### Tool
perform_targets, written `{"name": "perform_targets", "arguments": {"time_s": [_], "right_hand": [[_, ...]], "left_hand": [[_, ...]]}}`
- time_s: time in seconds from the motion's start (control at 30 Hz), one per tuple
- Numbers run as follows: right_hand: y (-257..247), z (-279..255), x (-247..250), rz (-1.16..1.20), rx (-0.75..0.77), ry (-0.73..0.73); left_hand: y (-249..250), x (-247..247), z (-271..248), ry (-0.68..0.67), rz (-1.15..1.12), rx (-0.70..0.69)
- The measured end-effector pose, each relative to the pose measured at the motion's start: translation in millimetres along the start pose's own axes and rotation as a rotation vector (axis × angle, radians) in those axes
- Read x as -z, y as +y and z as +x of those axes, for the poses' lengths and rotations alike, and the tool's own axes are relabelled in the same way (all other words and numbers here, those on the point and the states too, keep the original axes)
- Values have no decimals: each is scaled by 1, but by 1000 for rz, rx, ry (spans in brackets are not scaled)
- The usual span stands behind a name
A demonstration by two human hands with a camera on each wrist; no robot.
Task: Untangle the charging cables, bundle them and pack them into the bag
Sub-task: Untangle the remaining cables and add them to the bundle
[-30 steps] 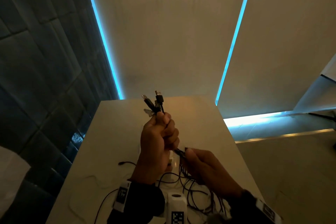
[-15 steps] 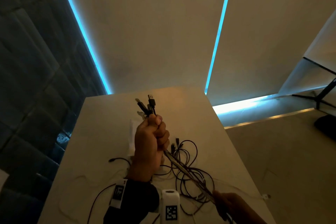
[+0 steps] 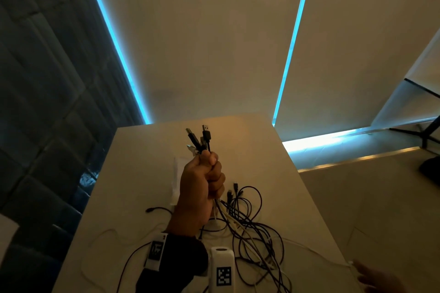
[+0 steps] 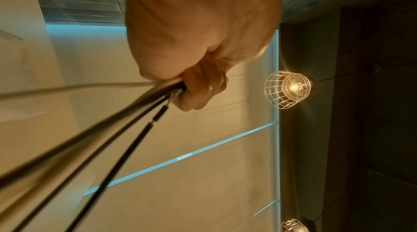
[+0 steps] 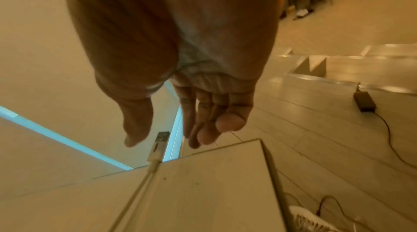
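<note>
The left hand [image 3: 202,188] squeezes the cables [image 3: 250,226] up over the table [image 3: 142,173], and the right hand [image 5: 180,111] is open near a white plug [image 5: 159,145], maybe touching it, so pulling hard could tighten knots.

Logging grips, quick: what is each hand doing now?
Left hand: fist gripping the cables, plugs up.
Right hand: open, holding nothing, above a white plug.
</note>
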State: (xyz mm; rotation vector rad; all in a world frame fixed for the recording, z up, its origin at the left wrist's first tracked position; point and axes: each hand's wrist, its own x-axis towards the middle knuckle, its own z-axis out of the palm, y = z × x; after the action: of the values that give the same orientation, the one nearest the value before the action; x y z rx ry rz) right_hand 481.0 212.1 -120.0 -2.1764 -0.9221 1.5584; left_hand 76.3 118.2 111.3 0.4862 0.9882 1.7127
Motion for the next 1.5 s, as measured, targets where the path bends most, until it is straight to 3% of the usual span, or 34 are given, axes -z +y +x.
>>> {"name": "perform_targets", "arguments": {"time_s": [0.23,0.43,0.57,0.73,0.83,0.97,1.13,1.2,1.33,1.5], "right_hand": [[-15,-6,-12,104,61,47],[-59,-28,-38,426,330,50],[-110,-67,-75,470,572,-80],[-164,-148,-133,327,929,-405],[-181,-197,-155,277,1055,-527],[-189,-238,-176,284,1067,-620],[-182,-238,-184,106,1104,-664],[-177,-235,-184,67,1130,-681],[-179,-242,-188,154,1126,-690],[-186,-247,-191,75,1168,-660]], "left_hand": [[-1,5,-1,5,2,-8],[-2,2,0,10,30,-12],[-7,-2,2,41,138,-14],[-12,-6,3,38,230,1],[-12,-10,-2,23,326,-12],[-12,-16,-12,-38,456,-63],[-4,-9,-10,131,410,-194],[-4,-6,-9,140,388,-226],[-8,-9,-10,93,469,-169],[-7,-6,-12,97,530,-179]]}}
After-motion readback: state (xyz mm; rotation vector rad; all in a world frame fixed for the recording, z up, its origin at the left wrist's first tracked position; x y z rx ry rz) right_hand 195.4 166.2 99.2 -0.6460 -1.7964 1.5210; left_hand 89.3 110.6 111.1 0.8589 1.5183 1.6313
